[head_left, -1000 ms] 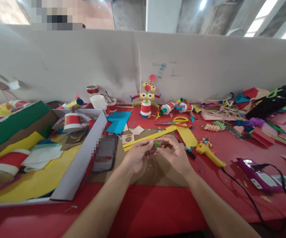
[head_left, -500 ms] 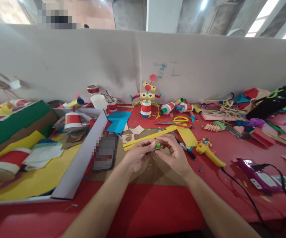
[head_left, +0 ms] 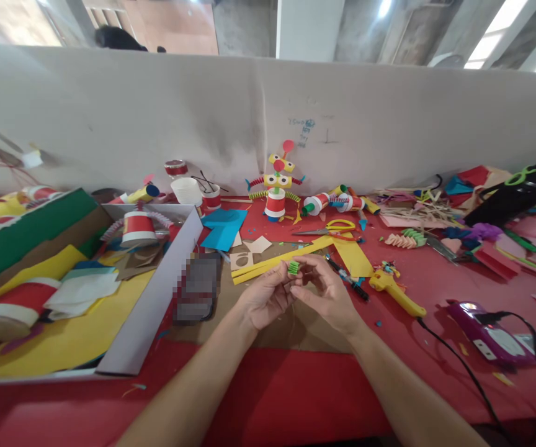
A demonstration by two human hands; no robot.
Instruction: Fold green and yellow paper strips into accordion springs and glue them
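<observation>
While two hands (head_left: 265, 302) (head_left: 330, 299) grip one pleated green strip (head_left: 293, 268), one pair of scissors (head_left: 326, 231) lies beyond.

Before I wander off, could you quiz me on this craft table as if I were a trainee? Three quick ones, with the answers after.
1. What is the left hand holding at its fingertips?
2. True or false: the yellow glue gun lies on the right hand's side of the table.
3. The strips just beyond the hands are (a) pink, (b) yellow, (c) black.

Key:
1. A small green pleated piece.
2. True.
3. b
</observation>
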